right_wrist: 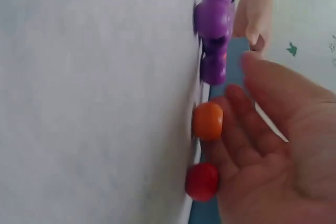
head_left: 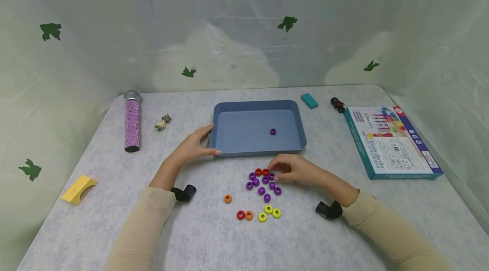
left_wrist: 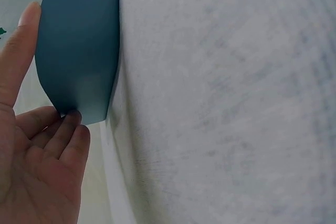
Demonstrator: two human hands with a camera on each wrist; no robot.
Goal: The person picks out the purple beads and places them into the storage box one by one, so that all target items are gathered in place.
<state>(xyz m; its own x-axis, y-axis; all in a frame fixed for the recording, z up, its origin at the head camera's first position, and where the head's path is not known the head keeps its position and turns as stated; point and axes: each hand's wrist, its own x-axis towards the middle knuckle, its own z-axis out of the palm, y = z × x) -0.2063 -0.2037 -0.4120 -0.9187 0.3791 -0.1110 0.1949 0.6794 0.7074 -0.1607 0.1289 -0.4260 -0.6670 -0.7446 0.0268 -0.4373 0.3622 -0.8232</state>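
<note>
A blue-grey tray (head_left: 250, 119) lies at the middle of the table, with one purple bead (head_left: 273, 132) inside. My left hand (head_left: 192, 147) holds its near left corner, thumb at the front rim and fingers against the left wall; in the left wrist view the bent fingertips touch the tray (left_wrist: 79, 51). In front of the tray, my right hand (head_left: 299, 170) reaches low over a cluster of purple beads (head_left: 261, 191) and two red beads (head_left: 258, 172). Its thumb and fingers stand apart beside a purple bead (head_left: 271, 176), with nothing visibly held between them. The right wrist view shows a red bead (right_wrist: 202, 182) beside the fingers.
Yellow beads (head_left: 269, 209), orange beads (head_left: 227, 199) and another red bead (head_left: 240, 215) lie nearer me. Leftward are a glittery microphone (head_left: 132, 124), a small figure (head_left: 162, 123) and a yellow arch block (head_left: 79, 189). Rightward are a teal block (head_left: 309, 101), a dark figurine (head_left: 337, 104) and a box (head_left: 395, 143).
</note>
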